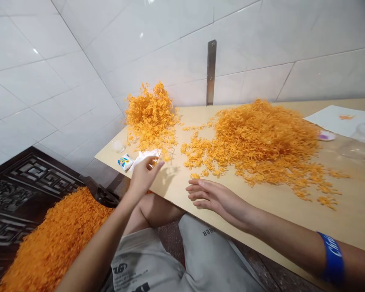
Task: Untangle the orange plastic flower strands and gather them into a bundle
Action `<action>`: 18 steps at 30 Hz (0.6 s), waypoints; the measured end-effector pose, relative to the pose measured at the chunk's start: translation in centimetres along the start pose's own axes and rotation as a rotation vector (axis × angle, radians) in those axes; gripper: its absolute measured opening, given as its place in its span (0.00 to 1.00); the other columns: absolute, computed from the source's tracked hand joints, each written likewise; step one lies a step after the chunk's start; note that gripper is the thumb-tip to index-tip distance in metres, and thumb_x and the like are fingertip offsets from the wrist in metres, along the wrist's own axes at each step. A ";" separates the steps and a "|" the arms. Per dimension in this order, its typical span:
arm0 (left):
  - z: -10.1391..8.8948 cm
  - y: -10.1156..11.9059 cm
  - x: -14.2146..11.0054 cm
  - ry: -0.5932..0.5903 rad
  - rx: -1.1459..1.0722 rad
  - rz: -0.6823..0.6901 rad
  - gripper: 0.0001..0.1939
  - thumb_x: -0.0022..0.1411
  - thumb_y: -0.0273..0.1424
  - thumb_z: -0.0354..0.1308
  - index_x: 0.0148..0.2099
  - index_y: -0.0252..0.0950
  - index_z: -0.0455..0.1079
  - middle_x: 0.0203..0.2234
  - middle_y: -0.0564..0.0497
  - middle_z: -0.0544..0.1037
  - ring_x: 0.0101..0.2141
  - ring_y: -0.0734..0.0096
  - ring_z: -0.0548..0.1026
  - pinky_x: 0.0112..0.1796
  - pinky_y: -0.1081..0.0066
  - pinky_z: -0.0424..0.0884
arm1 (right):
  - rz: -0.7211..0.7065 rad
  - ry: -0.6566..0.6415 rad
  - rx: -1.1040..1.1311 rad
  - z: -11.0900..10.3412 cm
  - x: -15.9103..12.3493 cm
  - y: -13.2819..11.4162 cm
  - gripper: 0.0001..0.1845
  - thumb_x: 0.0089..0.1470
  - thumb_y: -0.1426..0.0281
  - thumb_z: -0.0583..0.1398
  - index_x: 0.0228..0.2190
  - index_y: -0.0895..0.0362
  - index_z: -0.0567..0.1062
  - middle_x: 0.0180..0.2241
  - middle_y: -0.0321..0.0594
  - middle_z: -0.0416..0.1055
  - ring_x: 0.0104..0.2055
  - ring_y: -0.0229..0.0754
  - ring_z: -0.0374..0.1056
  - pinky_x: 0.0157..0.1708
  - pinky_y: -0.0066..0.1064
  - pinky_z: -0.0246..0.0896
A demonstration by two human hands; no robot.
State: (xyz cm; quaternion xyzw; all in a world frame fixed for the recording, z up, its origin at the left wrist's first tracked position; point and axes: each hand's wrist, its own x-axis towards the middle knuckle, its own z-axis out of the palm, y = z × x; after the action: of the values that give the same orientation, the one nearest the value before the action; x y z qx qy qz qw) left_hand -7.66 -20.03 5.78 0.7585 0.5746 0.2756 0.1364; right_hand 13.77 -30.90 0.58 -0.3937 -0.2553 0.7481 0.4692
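My left hand point(145, 173) hovers over the near left of the table, thumb and fingers curved with a small gap between them. I see nothing plainly held in it. Just behind it lie a crumpled white tissue point(144, 155) and a small colourful packet point(125, 162). A heap of orange plastic flower-like pieces point(152, 115) rises beyond this hand. My right hand point(208, 196) is above the front edge, fingers stretched out and holding nothing. Closest to it is the larger spread heap of orange flower-like pieces point(261, 138), with loose ones scattered around.
Below on the left, a large mass of orange pieces point(63, 227) rests against dark carved wood point(15, 194). A white sheet point(337, 117) and a clear container point(363, 142) are at the right. A metal bracket point(211, 73) stands against the tiled wall. My knees are under the table.
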 end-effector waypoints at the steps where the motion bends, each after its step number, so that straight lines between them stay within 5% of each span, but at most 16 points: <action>1: 1.0 0.0 -0.8 0.021 -0.059 -0.006 0.22 0.60 0.46 0.56 0.47 0.34 0.75 0.37 0.46 0.81 0.31 0.66 0.75 0.34 0.69 0.68 | 0.058 0.013 0.044 0.7 0.7 -0.5 0.18 0.57 0.58 0.61 0.42 0.60 0.73 0.44 0.49 0.73 0.42 0.40 0.72 0.44 0.32 0.69; 6: 4.6 0.6 -2.3 0.257 -0.134 0.058 0.19 0.63 0.41 0.54 0.48 0.33 0.74 0.43 0.43 0.79 0.45 0.60 0.75 0.50 0.61 0.67 | 0.166 -0.145 0.076 4.5 6.8 -3.4 0.28 0.60 0.47 0.51 0.31 0.60 0.69 0.30 0.44 0.70 0.31 0.38 0.69 0.36 0.29 0.71; 9: 5.1 1.0 -2.1 0.333 -0.111 0.112 0.15 0.61 0.38 0.58 0.46 0.36 0.76 0.51 0.41 0.75 0.54 0.54 0.69 0.58 0.54 0.58 | 0.127 -0.214 0.021 6.3 9.9 -4.8 0.23 0.65 0.55 0.49 0.31 0.59 0.70 0.25 0.39 0.68 0.25 0.35 0.64 0.30 0.27 0.68; 12: 4.5 0.5 -1.5 0.297 -0.387 0.011 0.17 0.61 0.40 0.58 0.48 0.37 0.75 0.58 0.42 0.69 0.60 0.55 0.62 0.62 0.56 0.52 | 0.084 -0.264 -0.065 7.0 11.1 -5.9 0.12 0.66 0.67 0.53 0.35 0.59 0.72 0.27 0.38 0.70 0.27 0.34 0.64 0.30 0.24 0.67; 15: 3.7 -0.2 -0.2 0.180 -0.697 -0.170 0.23 0.63 0.48 0.52 0.44 0.33 0.74 0.47 0.40 0.76 0.54 0.56 0.70 0.57 0.57 0.61 | 0.083 -0.288 -0.177 6.7 11.2 -6.9 0.07 0.63 0.72 0.56 0.35 0.60 0.74 0.26 0.37 0.70 0.26 0.33 0.64 0.27 0.23 0.65; 18: 3.7 -0.2 1.9 -0.041 -0.861 -0.275 0.29 0.60 0.55 0.52 0.32 0.31 0.72 0.24 0.47 0.75 0.32 0.62 0.77 0.42 0.61 0.72 | 0.091 -0.262 -0.287 6.3 11.4 -7.4 0.08 0.62 0.73 0.57 0.31 0.61 0.73 0.22 0.34 0.66 0.20 0.29 0.57 0.19 0.19 0.58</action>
State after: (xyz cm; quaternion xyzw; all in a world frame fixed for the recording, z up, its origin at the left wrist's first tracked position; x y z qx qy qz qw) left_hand -5.39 -17.80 3.19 0.5545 0.5002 0.4537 0.4862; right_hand 9.42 -17.52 5.64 -0.3672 -0.4000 0.7693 0.3366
